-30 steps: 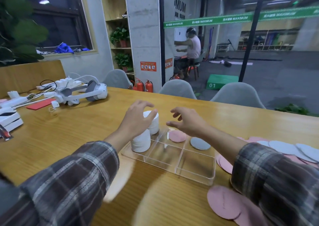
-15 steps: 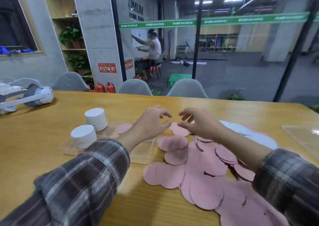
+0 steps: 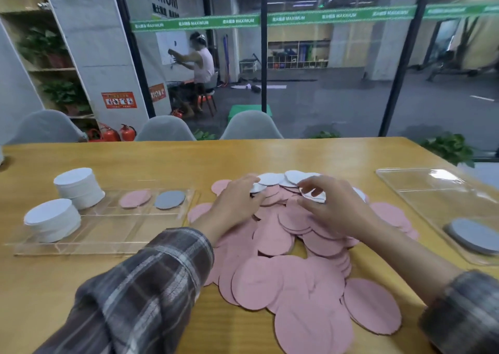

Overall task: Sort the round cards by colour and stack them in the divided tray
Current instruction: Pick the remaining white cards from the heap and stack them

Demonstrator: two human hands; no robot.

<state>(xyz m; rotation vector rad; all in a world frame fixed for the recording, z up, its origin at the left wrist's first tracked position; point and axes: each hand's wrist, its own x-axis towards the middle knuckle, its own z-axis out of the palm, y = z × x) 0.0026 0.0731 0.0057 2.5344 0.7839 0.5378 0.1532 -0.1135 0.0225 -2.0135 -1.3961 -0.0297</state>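
**At the far edge of the pile, both grips work the white cards**

Head view. Just beyond the fingers of both grips, loose white cards [image 3: 270,178] overlap along the far side of the heap of pink cards [image 3: 283,280], which spreads back under both wrists. The right grip [image 3: 337,208] is curled, pinching a white card [image 3: 314,195] between thumb and fingers. The left grip [image 3: 235,205] has its fingertips on another white card's rim; whether it pinches or only presses I cannot tell.

Well left of the left grip sits the divided tray [image 3: 108,245] with two white stacks [image 3: 52,218], one pink card [image 3: 135,198] and one grey card [image 3: 170,199]. To the right of the right grip, a second clear tray [image 3: 437,191] holds a grey stack [image 3: 472,235].

The discs look thin, light and fairly stiff, and they lie flat with little to catch. Best taken at the rim: slide one until it overhangs, then pinch it. Smooth faces may cling, so two could lift together.
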